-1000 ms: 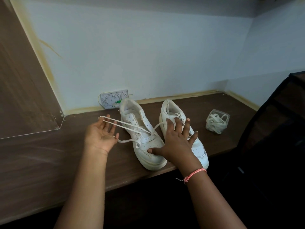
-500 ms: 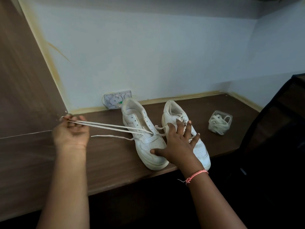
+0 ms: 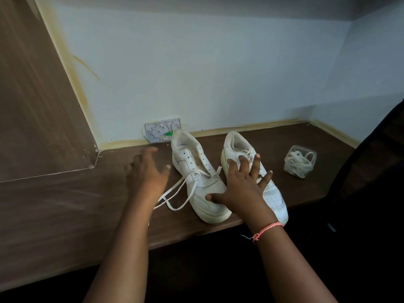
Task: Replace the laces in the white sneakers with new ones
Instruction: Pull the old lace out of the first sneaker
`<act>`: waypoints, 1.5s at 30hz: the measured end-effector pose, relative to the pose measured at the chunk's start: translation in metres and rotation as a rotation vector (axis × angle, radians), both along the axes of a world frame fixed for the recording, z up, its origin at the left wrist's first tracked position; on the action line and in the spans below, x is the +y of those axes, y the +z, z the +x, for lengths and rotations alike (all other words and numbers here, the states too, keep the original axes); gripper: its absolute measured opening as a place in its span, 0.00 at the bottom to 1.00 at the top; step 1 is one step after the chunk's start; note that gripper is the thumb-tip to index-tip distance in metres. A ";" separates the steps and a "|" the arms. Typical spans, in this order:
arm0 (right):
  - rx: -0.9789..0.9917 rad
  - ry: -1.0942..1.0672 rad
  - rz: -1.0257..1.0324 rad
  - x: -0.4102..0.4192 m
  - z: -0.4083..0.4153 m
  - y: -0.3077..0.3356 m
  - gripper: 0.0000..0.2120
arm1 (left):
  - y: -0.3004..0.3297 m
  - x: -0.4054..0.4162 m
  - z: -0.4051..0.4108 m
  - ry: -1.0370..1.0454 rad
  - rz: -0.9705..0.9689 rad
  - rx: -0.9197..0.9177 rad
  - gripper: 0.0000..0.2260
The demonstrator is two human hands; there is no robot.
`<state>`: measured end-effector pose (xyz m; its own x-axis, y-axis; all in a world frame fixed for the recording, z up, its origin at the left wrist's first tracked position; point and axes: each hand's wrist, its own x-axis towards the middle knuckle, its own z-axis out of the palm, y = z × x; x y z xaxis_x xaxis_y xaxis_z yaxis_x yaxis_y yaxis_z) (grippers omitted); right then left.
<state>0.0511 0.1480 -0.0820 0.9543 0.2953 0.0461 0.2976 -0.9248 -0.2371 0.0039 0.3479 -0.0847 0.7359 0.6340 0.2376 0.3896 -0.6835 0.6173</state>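
Our right hand (image 3: 242, 189) flat, fingers spread, pressing both sneakers on tabletop (image 3: 65, 211). Left hand (image 3: 148, 173) open, holding nothing. Left sneaker (image 3: 196, 171) half unlaced, old lace (image 3: 177, 193) loose. Right sneaker (image 3: 273, 193) still laced. New laces (image 3: 300, 159) wait in tub, far right.

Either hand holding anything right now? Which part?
Nothing gripped. Left hand is open, off the lace. Right hand lies flat across both sneakers, thumb on the left sneaker toe.

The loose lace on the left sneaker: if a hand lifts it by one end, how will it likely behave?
The lace lies in limp curves on the desk, so it would probably droop. It looks flat and thin, likely very light. It remains threaded in the left sneaker, so pulling may tug it.
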 end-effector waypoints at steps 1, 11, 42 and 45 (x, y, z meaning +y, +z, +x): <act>-0.004 -0.001 -0.008 0.000 0.000 0.000 0.52 | 0.001 -0.007 0.004 -0.103 -0.011 -0.016 0.14; 0.022 0.009 -0.018 0.001 -0.001 0.002 0.51 | -0.010 -0.043 0.008 -0.310 0.094 -0.058 0.10; 0.069 0.041 -0.018 0.003 -0.004 0.002 0.49 | -0.012 -0.022 0.015 -0.377 -0.427 -0.211 0.05; 0.084 0.040 -0.027 0.003 -0.004 0.001 0.49 | -0.013 -0.007 0.019 -0.232 -0.600 -0.361 0.05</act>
